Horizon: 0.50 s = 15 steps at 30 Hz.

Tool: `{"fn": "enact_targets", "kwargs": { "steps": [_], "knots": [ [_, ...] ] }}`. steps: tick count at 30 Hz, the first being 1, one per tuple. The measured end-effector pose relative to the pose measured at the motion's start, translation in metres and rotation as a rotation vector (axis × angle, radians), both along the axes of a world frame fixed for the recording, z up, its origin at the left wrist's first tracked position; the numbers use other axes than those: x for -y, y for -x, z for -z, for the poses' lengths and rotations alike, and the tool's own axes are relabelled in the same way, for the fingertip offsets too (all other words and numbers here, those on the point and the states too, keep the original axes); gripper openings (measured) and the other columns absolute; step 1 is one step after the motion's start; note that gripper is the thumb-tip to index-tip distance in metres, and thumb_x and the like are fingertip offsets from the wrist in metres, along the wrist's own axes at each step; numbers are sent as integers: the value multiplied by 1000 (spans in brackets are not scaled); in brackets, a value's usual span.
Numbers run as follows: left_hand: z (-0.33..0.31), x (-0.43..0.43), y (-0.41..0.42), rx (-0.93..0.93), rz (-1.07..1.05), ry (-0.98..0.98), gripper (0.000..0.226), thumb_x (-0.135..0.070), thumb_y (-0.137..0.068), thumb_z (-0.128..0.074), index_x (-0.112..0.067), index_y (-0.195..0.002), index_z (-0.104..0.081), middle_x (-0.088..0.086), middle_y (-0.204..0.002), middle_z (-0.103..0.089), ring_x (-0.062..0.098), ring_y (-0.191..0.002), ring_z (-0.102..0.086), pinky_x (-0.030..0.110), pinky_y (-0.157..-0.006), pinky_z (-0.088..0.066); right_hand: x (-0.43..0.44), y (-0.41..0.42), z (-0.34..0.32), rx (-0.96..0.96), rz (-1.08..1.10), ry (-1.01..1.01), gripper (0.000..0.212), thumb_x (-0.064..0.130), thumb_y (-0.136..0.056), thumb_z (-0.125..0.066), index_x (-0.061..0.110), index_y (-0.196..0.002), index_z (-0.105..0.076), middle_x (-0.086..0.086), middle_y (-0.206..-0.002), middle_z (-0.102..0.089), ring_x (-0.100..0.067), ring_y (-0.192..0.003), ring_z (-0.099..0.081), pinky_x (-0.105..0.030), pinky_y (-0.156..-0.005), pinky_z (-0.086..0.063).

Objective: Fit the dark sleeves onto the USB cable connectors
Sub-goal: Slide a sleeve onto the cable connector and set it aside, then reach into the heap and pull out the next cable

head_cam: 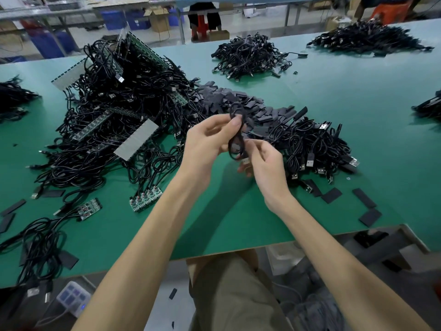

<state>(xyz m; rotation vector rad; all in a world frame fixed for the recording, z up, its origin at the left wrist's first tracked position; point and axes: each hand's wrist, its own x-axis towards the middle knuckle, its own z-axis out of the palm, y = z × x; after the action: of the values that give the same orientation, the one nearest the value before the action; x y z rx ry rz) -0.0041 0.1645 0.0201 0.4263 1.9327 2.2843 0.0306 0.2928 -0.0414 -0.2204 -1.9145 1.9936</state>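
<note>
While both hands meet above the near middle of the green table (238,223), the left hand (210,142) pinches the upper loop of a thin black coiled USB cable (235,137) between thumb and fingertips, its grip closed on the cord. The right hand (265,163), at 4 o'clock from the left, curls its fingers round the lower end of the same coil. Its grip is closed on the cord just above the silver metal USB plug (245,160), which pokes out beneath the loop. Whether either hand also holds a sleeve I cannot tell; something dark shows between the fingers, but it blurs into the cord.

At 12 o'clock from the hands lies the long heap of flat dark rectangular sleeves (238,99). At 10 o'clock sits a big tangle of black cables wired to green circuit boards (114,111), and at 3 o'clock a smaller pile of black cables with bare silver plugs (315,144). A few loose dark sleeves (331,195) lie at 4 o'clock, near the table's edge.

The step in hand looks like readying one cable by freeing its connector end. The next move calls for one hand to steady the plug while the other takes a sleeve, opens its flattened mouth and lines it up squarely so that it slides on without snagging.
</note>
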Motion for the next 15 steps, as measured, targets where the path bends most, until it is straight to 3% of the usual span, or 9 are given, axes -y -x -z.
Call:
{"fn": "enact_targets", "kwargs": {
  "steps": [4, 6, 8, 9, 11, 13, 15],
  "knots": [
    [-29, -39, 5, 149, 155, -74, 27, -16, -92, -75, 1, -112, -72, 11, -94, -74, 20, -73, -66, 27, -67, -57, 5, -2, 0, 12, -141, -146, 17, 17, -107, -54, 9, -94, -63, 3, -67, -69, -18, -53, -61, -27, -49, -41],
    [-36, -64, 7, 134, 200, -24, 30, -14, -92, -75, 5, -115, -70, 13, -96, -75, 22, -76, -69, 28, -69, -60, 3, 0, -1, 62, -146, -231, 23, -5, -101, -46, 6, -88, -60, 12, -58, -64, -10, -49, -58, -24, -47, -40],
    [-35, -87, 8, 88, 200, 118, 34, -14, -92, -76, 4, -119, -69, 11, -102, -76, 22, -85, -74, 31, -77, -63, -2, 3, 2, 138, -138, -344, 29, -17, -94, -43, 3, -96, -65, 16, -61, -59, -4, -56, -54, -22, -57, -44],
    [-31, -96, 6, 51, 177, 222, 37, -18, -92, -77, 2, -122, -68, 11, -107, -75, 22, -93, -74, 33, -83, -63, -4, 3, 4, 162, -143, -418, 28, -16, -94, -46, -4, -110, -66, 13, -69, -54, -4, -63, -50, -22, -65, -44],
    [-21, -102, 3, -52, 86, 416, 42, -23, -91, -78, -1, -126, -68, 11, -117, -73, 21, -107, -70, 38, -95, -58, -7, 4, 10, 132, -131, -458, 33, -13, -96, -53, -12, -129, -58, 17, -81, -44, 6, -74, -42, -9, -67, -42],
    [-12, -95, 2, -149, -2, 459, 36, -17, -91, -77, -6, -125, -70, 8, -117, -73, 16, -108, -69, 36, -101, -54, -7, 3, 9, 136, -140, -428, 33, -9, -96, -57, -9, -129, -59, 21, -84, -44, 9, -77, -41, -4, -70, -42],
    [-7, -78, 3, -193, -52, 430, 27, -9, -91, -72, -11, -118, -74, 2, -109, -76, 12, -100, -71, 33, -95, -57, -3, 2, 5, 134, -172, -405, 19, -6, -99, -55, -1, -113, -65, 20, -77, -49, 6, -72, -46, -13, -71, -43]
  ]
}}
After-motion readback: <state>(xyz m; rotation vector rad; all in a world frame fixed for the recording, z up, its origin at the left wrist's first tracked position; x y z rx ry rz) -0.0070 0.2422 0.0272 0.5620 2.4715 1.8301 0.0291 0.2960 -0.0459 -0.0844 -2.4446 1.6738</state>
